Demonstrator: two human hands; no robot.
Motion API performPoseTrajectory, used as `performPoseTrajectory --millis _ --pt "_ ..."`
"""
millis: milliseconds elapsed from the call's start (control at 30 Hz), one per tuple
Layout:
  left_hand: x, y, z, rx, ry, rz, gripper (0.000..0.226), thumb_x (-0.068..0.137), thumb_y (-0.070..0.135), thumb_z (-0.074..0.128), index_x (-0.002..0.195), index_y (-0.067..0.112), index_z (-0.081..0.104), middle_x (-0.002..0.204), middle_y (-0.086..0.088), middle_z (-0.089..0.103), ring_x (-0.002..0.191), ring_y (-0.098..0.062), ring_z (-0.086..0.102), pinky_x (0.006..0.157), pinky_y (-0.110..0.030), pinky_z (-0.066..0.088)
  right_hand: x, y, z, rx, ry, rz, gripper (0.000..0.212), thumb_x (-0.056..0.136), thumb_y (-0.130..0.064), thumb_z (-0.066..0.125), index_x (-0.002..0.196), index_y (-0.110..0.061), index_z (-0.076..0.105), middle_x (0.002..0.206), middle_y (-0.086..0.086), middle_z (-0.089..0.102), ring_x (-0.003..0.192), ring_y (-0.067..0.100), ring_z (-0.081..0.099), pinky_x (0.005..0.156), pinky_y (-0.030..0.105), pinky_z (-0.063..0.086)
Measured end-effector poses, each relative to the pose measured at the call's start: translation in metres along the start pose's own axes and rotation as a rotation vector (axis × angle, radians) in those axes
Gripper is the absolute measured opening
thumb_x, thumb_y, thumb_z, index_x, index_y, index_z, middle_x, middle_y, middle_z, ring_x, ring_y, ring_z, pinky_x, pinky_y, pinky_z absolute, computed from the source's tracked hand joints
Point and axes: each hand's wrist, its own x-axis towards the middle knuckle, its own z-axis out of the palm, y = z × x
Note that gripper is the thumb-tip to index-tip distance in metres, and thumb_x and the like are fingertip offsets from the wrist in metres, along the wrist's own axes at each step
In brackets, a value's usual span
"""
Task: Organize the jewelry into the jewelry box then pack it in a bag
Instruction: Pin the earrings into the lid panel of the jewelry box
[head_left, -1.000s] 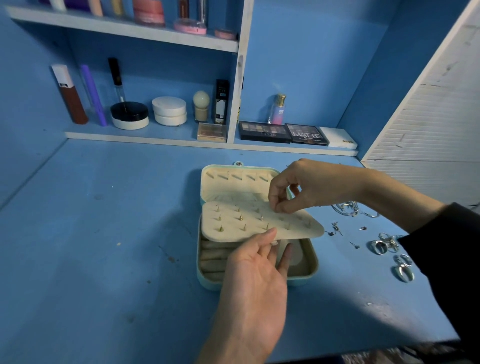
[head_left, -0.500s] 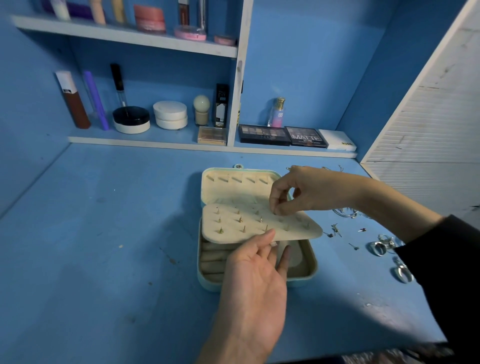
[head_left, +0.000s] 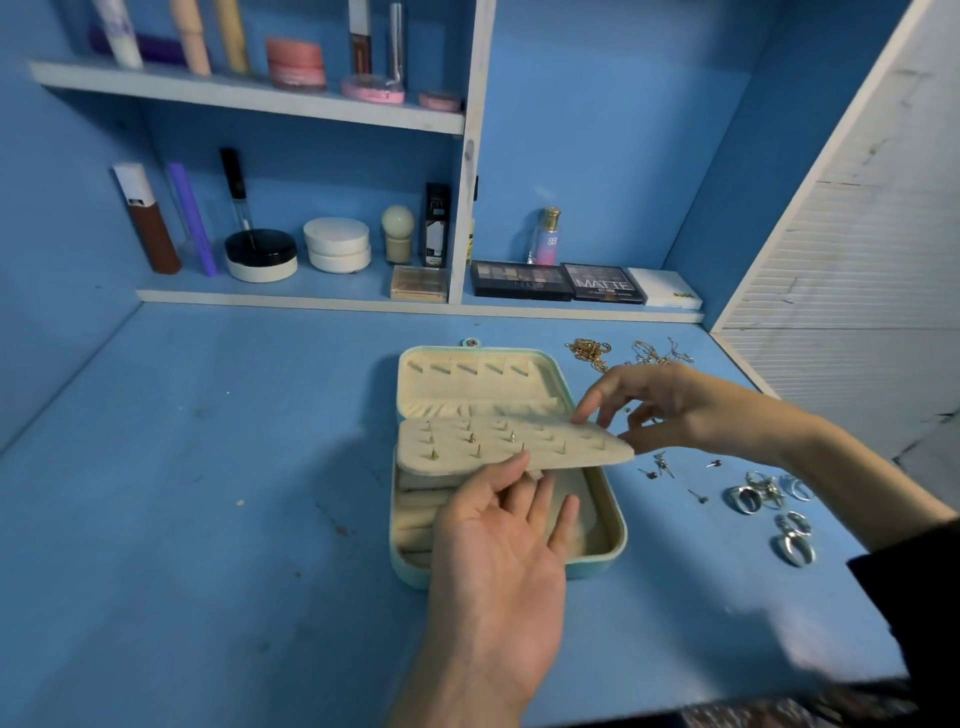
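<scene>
A mint jewelry box (head_left: 619, 543) lies open on the blue table, its beige lid (head_left: 467, 387) laid back. A beige earring panel (head_left: 550, 448) with several studs pushed in is lifted over the base. My left hand (head_left: 498, 561), palm up with straight fingers, touches the panel's front edge. My right hand (head_left: 675, 410) hovers at the panel's right end, fingers loosely spread and a fingertip on its far edge. Loose studs (head_left: 662, 465), silver rings (head_left: 748, 499) and gold chains (head_left: 589, 351) lie on the table to the right of the box.
Shelves at the back hold cosmetics: jars (head_left: 337, 244), tubes, a small bottle (head_left: 548, 236) and eyeshadow palettes (head_left: 522, 280). A white slatted panel (head_left: 857, 260) stands at the right. The table's front edge (head_left: 727, 701) runs near my right sleeve.
My right hand stopped pinching over the panel's middle, slid right to its end and spread its fingers. My left hand stayed at the front edge.
</scene>
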Motion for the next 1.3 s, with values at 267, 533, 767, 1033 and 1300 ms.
performPoseTrajectory --millis 267,533,767,1033,1300 --pt "0.003 0.005 0.014 -0.034 0.024 -0.016 0.045 0.067 0.016 0.06 0.111 0.013 0.065 0.115 -0.009 0.069 0.12 -0.022 0.053 0.109 -0.041 0.033 0.005 0.002 -0.004 0.21 0.083 0.004 0.018 0.077 -0.01 0.065 0.095 -0.009 0.066 0.097 0.012 0.068 0.091 0.022 0.057 0.08 0.027 0.043" --pt "0.008 0.011 0.016 -0.023 0.034 0.001 0.049 0.069 0.013 0.059 0.117 0.009 0.061 0.118 -0.011 0.066 0.117 -0.024 0.056 0.102 -0.041 0.041 0.018 0.003 -0.002 0.268 0.266 0.043 0.008 0.086 -0.004 0.062 0.092 0.001 0.062 0.089 0.014 0.069 0.081 0.017 0.06 0.068 0.026 0.043" --pt "0.01 0.054 0.012 0.121 -0.034 0.022 0.032 0.077 0.008 0.051 0.106 0.008 0.065 0.107 -0.01 0.07 0.092 -0.02 0.064 0.075 -0.03 0.047 0.032 0.007 0.005 0.346 0.386 0.092 0.002 0.088 -0.006 0.06 0.089 -0.005 0.061 0.083 0.008 0.066 0.075 0.014 0.062 0.067 0.024 0.046" --pt "0.049 0.097 -0.008 0.895 0.19 0.805 0.027 0.087 -0.002 0.052 0.087 0.023 0.06 0.086 0.009 0.06 0.074 -0.002 0.054 0.065 -0.019 0.041 0.044 0.008 0.014 0.394 0.473 0.151 0.004 0.09 -0.008 0.058 0.087 -0.011 0.059 0.078 0.006 0.065 0.071 0.018 0.06 0.065 0.025 0.045" --pt "0.078 0.098 -0.035 1.183 0.18 0.843 0.033 0.087 0.004 0.061 0.11 0.027 0.059 0.095 0.011 0.06 0.081 -0.004 0.054 0.066 -0.005 0.041 0.048 0.011 0.02 0.38 0.471 0.206 0.012 0.09 -0.007 0.059 0.1 -0.013 0.062 0.083 0.004 0.067 0.071 0.014 0.06 0.063 0.022 0.045"
